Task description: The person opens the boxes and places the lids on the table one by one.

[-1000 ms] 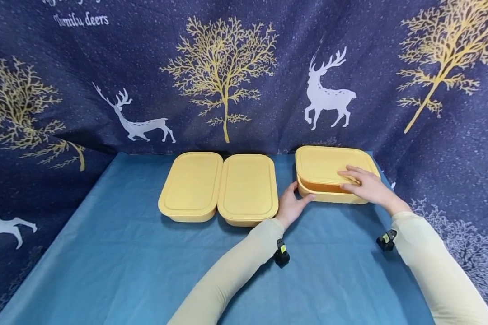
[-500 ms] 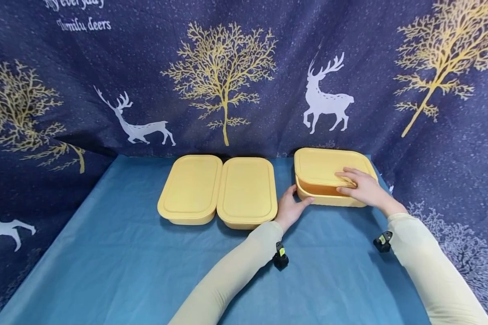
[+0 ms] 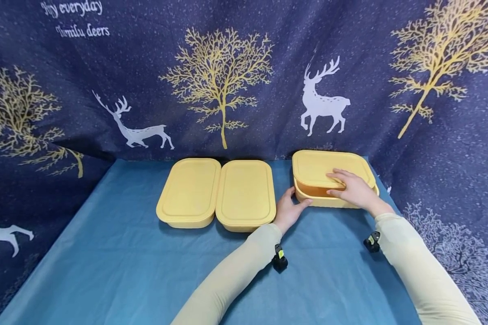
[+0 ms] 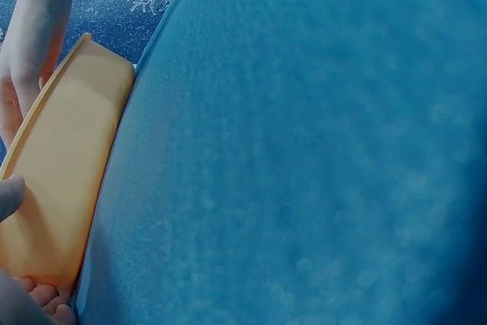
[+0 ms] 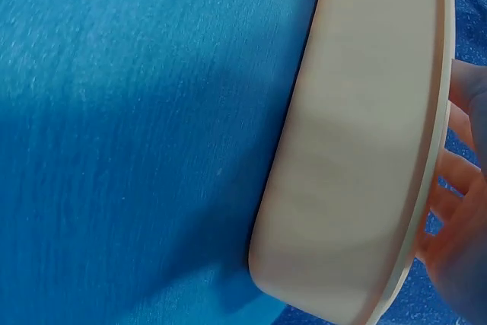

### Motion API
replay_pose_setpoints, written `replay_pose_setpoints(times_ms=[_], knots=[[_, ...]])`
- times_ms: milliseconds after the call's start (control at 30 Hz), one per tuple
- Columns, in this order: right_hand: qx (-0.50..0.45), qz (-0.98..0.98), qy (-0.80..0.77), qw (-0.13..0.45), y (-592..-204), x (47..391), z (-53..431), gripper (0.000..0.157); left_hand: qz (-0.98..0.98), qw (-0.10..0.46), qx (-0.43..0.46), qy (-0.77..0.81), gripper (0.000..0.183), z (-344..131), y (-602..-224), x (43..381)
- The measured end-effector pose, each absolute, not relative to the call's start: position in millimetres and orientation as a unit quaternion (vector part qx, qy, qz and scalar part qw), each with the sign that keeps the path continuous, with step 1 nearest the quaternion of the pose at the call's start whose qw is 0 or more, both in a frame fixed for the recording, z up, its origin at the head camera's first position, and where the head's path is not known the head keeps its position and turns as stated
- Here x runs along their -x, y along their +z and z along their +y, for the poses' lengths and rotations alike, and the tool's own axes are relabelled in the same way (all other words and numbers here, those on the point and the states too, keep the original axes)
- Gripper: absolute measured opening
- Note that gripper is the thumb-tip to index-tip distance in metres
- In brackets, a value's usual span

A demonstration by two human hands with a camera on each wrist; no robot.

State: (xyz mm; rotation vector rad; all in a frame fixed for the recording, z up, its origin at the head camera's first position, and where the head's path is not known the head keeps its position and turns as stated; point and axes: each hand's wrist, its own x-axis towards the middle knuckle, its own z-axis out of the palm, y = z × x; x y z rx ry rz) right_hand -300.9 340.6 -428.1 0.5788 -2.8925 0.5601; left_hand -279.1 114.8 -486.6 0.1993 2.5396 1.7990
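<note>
In the head view, a yellow lidded box (image 3: 325, 204) stands on the blue cloth at the right. Its lid (image 3: 309, 167) lies set back, so a gap shows along the near side. My left hand (image 3: 288, 213) grips the box's near left corner, thumb on the near wall and fingers round the side; the left wrist view shows the thumb (image 4: 11, 197) there. Over the lid's near edge, my right hand (image 3: 355, 192) has spread fingers on top of the lid and its thumb at the gap. The right wrist view shows its fingers (image 5: 456, 169) beyond the rim.
Two more yellow boxes with lids on, a left one (image 3: 190, 192) and a middle one (image 3: 246, 194), stand side by side, left of my left hand. A blue cloth (image 3: 126, 271) covers the table. Behind it hangs a dark curtain (image 3: 268, 122) with printed deer and trees.
My right hand has slid slightly left along the lid. My left hand keeps its grip on the box corner. The head view has tipped up a little.
</note>
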Motion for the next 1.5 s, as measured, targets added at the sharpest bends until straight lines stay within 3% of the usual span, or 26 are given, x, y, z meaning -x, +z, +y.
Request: replay_pose_setpoints(times_ms=[200,933,1500], knots=[[-0.185,-0.961,0.189,0.075,-429,302,342,0.055,0.812,0.008,-0.066,0.58,0.071,116,-488,280],[-0.136,-0.957,0.238,0.096,-428,295,342,0.072,0.814,0.006,-0.075,0.576,0.07,117,-491,281],[-0.103,-0.922,0.294,0.23,-416,289,343,0.048,0.807,-0.005,-0.071,0.587,0.069,115,-490,280]])
